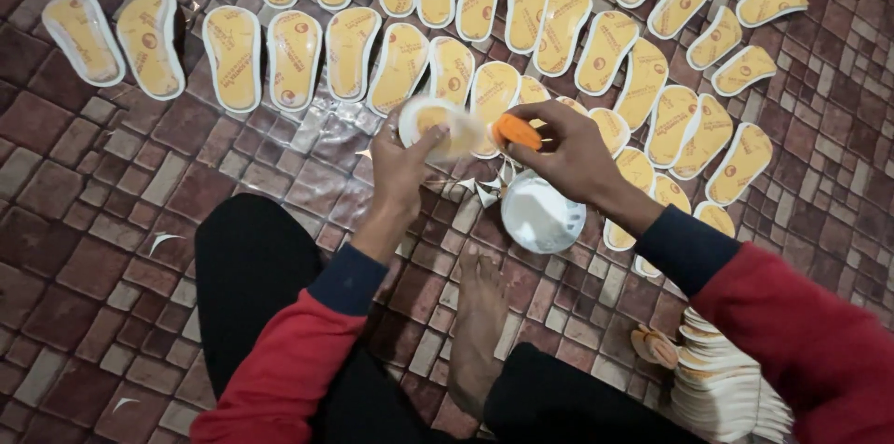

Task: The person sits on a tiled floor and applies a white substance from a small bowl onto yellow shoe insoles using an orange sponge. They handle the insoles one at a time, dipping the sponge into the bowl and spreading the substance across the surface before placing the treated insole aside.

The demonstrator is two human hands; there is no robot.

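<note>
Dozens of yellow insoles [403, 65] with white rims lie in rows on the tiled floor [112, 248], filling the upper half of the frame from the upper left to the right edge.

Head view, centre of frame: the person sits on the floor, red sleeves with dark cuffs entering from the bottom, a bare foot [477, 323] resting on the tiles between the dark trouser legs.

Left hand [402, 165]: closed around one insole [436, 123], which is raised just above the floor at centre frame; that piece is blurred, so its face cannot be read in detail.

Right hand [563, 154]: fingers closed on a small orange applicator [517, 132], its tip touching or just beside the held insole; exact contact cannot be told through the blur.

Below the right hand, a round white bowl [540, 216] stands on the floor, just beside the foot and near the lowest insoles of the right-hand group.

Lower right of frame: a stack of white-edged insoles [722, 379] stands against the person's right sleeve, with two loose brown pieces [652, 346] just beside it.

Small white scraps [163, 239] lie scattered on the tiles at left and near the bowl. A shiny patch of film [326, 132] covers the floor below the middle row.
</note>
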